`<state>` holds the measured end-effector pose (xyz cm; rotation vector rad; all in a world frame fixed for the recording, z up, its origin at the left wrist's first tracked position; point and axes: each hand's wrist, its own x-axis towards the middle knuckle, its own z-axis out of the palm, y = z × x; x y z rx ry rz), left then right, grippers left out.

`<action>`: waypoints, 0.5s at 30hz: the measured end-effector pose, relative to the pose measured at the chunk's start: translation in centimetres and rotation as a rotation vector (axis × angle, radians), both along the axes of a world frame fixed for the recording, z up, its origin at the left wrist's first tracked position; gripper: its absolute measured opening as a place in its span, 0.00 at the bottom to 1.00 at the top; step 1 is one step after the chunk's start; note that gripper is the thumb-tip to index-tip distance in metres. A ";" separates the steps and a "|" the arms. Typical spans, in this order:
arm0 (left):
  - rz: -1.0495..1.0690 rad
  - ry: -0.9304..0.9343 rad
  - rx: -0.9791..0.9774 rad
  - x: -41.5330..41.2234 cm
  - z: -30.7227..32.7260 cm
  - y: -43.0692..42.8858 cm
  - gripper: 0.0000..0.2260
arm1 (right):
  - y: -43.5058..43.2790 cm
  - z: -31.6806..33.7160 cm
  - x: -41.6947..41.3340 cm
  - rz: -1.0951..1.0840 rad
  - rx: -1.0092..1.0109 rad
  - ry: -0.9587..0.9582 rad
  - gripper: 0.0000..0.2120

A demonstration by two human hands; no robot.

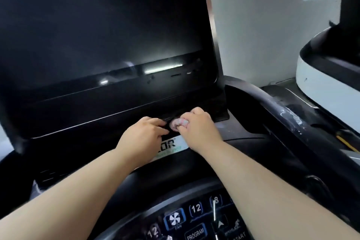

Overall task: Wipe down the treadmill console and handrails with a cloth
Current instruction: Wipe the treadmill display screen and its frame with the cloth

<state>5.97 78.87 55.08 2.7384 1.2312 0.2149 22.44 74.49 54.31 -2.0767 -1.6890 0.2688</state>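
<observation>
The console screen (101, 33) fills the view. Its bottom ledge (87, 122) runs left-right, so that's our wipe line. Our left hand (143, 133) rests loose-fingered on it, and our right hand (199, 127), just beside it, grips the balled-up cloth (178, 122) against the ledge.

Daylight came from right of the screen (101, 31), off a bright wall (253, 25) — glare streaked the screen's lower edge. Wide-angle bending showed at the frame edges; buttons (194, 218) below looked soft.
</observation>
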 end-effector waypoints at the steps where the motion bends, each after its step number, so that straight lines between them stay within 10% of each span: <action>1: -0.010 0.019 0.004 0.1 0.0 0.0 0.18 | 0.3 -0.1 1.2 -0.033 -0.005 0.022 0.12; 8: -0.038 0.103 0.034 -0.5 0.0 -0.7 0.20 | 0.6 0.0 8.8 -0.586 0.052 0.311 0.10; 12: 0.033 0.091 0.122 -0.2 1.2 -0.6 0.22 | 3.0 0.6 5.5 -0.434 0.255 0.415 0.08; 15: 0.036 0.082 0.169 0.7 1.7 -0.5 0.22 | 2.2 -0.5 3.6 -0.185 0.106 0.131 0.10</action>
